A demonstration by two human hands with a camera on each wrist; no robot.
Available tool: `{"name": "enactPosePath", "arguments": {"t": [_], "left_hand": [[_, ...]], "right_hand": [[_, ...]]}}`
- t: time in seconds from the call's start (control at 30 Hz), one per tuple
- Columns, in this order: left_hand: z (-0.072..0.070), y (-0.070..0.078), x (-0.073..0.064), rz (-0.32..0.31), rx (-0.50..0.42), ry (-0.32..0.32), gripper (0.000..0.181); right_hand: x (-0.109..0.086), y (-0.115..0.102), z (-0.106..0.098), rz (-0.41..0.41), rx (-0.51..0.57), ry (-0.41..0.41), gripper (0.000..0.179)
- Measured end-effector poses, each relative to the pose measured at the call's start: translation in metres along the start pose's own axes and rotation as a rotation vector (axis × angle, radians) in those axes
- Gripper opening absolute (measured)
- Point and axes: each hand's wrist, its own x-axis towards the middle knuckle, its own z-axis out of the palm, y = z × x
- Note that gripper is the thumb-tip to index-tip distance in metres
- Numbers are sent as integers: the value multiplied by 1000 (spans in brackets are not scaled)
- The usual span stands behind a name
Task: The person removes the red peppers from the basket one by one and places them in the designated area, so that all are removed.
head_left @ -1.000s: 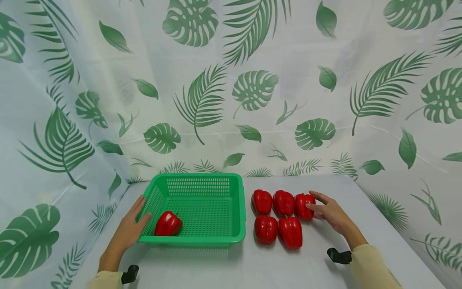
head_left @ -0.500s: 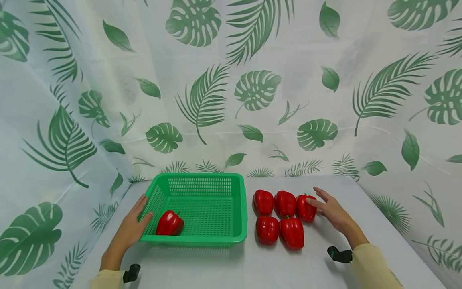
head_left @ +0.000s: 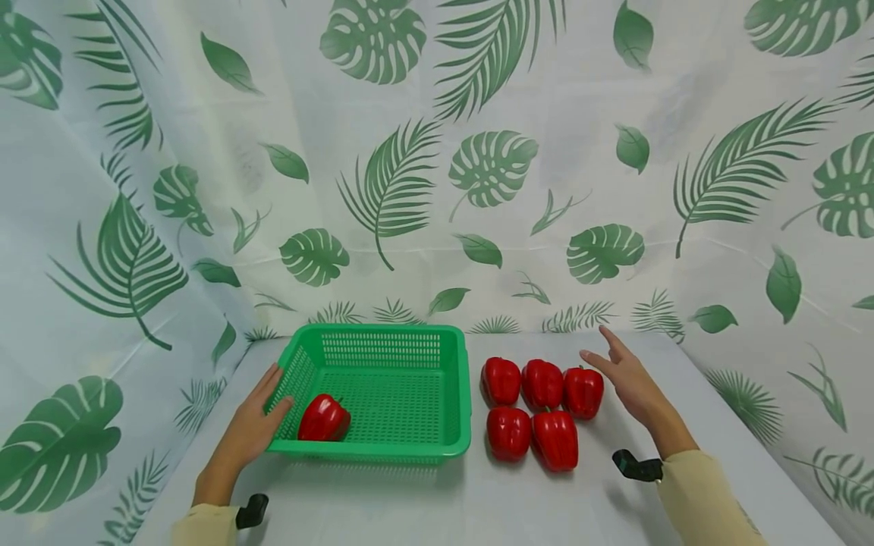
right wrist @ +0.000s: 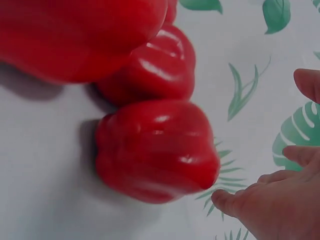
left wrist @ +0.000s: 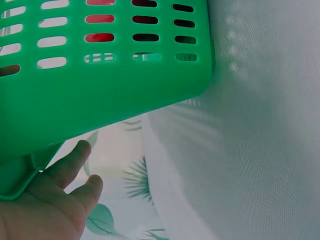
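My left hand [head_left: 249,425] lies against the left side of a green plastic basket [head_left: 382,449], fingers extended along its rim; in the left wrist view two of the fingers [left wrist: 87,192] show below the basket wall. One red bell pepper [head_left: 324,418] lies in the basket's front left corner. To the right, several red bell peppers stand in two rows on the table. My right hand [head_left: 631,383], fingers spread and holding nothing, hovers right of the end pepper [head_left: 583,393] of the back row. The right wrist view shows that pepper [right wrist: 157,152] apart from the fingertips.
The front row holds two peppers, a left one [head_left: 508,434] and a right one [head_left: 555,441]. Behind them are a back left pepper [head_left: 501,381] and a middle pepper [head_left: 542,384]. A leaf-printed curtain [head_left: 410,189] encloses the white table [head_left: 382,508] at the back and sides.
My right hand has come away from the end pepper of the back row, rising and moving back. That pepper stays in its row. The left hand keeps its place on the basket.
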Motion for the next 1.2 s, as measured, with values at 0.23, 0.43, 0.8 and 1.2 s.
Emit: {"name": "enactPosePath", "arguments": {"t": [0.23,0.43,0.8,1.2], "left_hand": [[0,-1,0,8,-5,5,70],[0,3,0,-4,-11,-2,70],[-1,-3,3,0,-10,2,70],[-1,-1,3,-11,-5,-6,70]], "right_hand": [[4,-12,10,-42,48,-11,99],[5,-20,20,-55,57,-31,97],[7,-47,45,-101,120,-76,92],[6,-74,70,-165,199,-118,89]]}}
